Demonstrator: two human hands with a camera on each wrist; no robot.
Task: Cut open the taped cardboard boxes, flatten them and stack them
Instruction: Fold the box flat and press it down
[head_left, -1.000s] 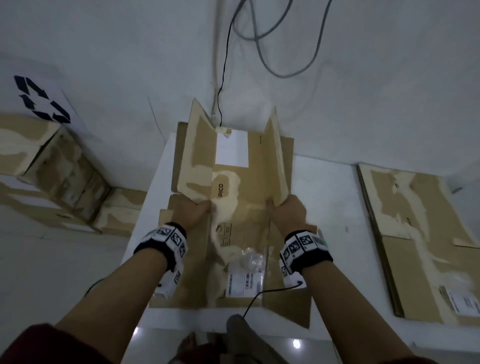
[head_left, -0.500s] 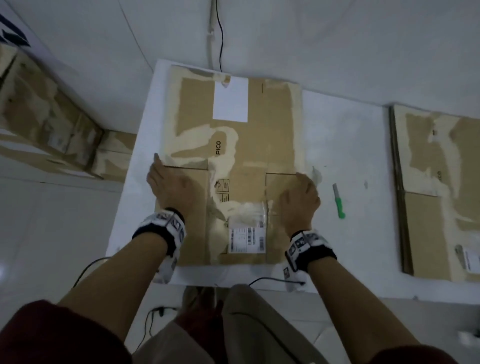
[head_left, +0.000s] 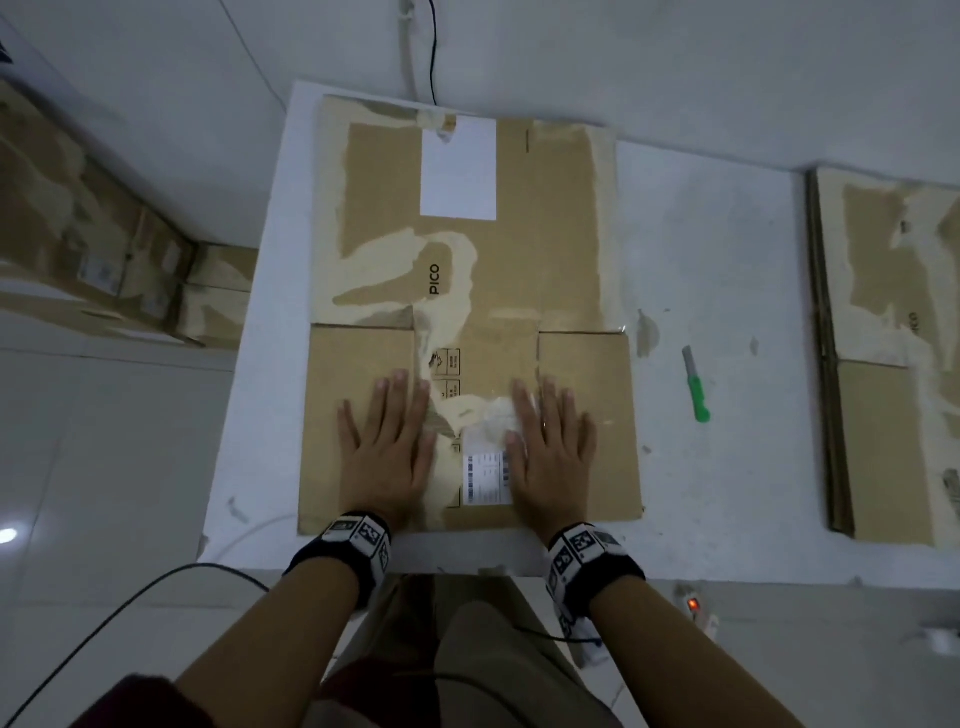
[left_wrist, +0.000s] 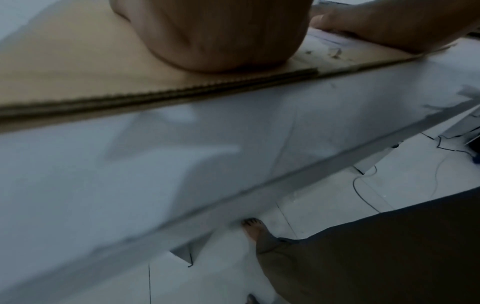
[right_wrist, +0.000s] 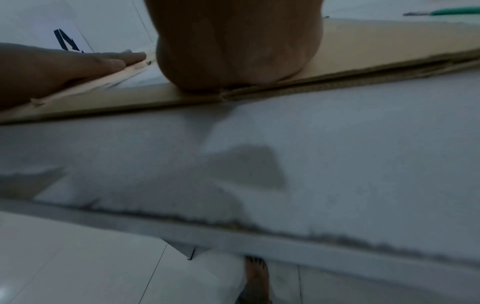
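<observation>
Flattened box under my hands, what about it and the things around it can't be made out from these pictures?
- Shipping label, head view: print too small to read, and the right hand covers its right edge.
- Flattened box, wrist views: only its near edge shows; the palms block the rest.
- Stack on the right, head view: cut off by the frame edge.
- Knife, head view: blade end too small to judge.
- Left hand fingers, left wrist view: hidden behind the palm.
</observation>
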